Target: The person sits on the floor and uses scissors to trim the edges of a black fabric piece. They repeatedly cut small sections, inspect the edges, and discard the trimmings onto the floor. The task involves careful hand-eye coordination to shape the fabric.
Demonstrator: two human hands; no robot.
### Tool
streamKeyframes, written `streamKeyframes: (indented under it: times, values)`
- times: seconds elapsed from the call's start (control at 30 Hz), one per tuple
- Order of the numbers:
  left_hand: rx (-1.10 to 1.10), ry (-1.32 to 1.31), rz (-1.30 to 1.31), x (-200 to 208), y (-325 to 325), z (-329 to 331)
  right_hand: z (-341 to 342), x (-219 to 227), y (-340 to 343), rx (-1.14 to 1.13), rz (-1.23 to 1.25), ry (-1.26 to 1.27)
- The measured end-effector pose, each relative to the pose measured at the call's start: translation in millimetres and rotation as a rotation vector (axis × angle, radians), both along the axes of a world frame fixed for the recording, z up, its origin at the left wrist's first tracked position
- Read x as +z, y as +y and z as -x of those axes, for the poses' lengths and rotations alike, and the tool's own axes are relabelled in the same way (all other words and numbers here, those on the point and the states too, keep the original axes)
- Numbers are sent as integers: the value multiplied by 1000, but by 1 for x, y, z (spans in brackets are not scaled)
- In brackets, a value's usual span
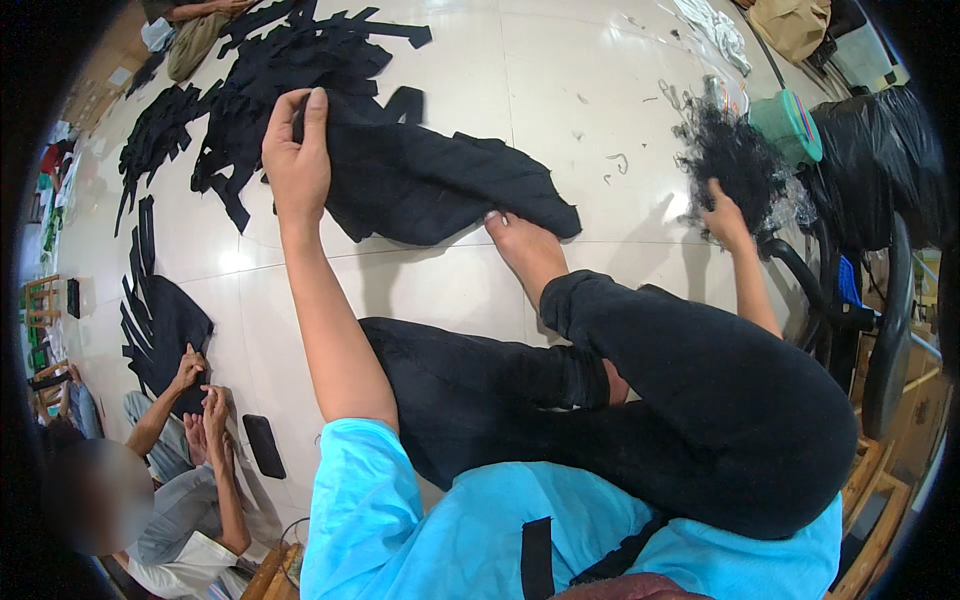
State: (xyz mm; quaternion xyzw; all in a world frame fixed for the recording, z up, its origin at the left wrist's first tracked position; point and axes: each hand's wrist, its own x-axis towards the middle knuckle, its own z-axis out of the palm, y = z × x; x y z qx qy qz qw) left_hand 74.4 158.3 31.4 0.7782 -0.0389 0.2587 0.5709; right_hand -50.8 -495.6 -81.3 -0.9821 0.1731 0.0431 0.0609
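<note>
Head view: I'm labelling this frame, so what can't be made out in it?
All in the head view:
Right hand: fingers partly hidden by loose black threads; grip unclear.
Upper-left co-worker: upper body cut off by the top edge.
Black plastic bag: anything inside is hidden by its film.

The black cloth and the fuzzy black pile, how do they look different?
The black cloth is one broad piece; the fuzzy black pile is a tangle of thin strands. The cloth reaches from the left hand to the bare foot; the pile lies heaped by the right hand. The cloth looks solid, while the pile's edges are wispy. Both are black.
</note>
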Motion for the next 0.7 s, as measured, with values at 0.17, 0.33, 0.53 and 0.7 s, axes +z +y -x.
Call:
streamKeyframes:
  times: [0.17,0.33,0.53,0.7]
  values:
    - [-185,93,297,24,-8,20,-36,91,40,-323,-931,-66]
    - [-467,79,539,36,-31,29,-47,101,94,72,-169,-563]
    - [-977,158,963,53,-71,62,-49,141,248,462,-918,-474]
    - [-1350,169,1385,60,-92,79,-50,165,304,606,-1046,-38]
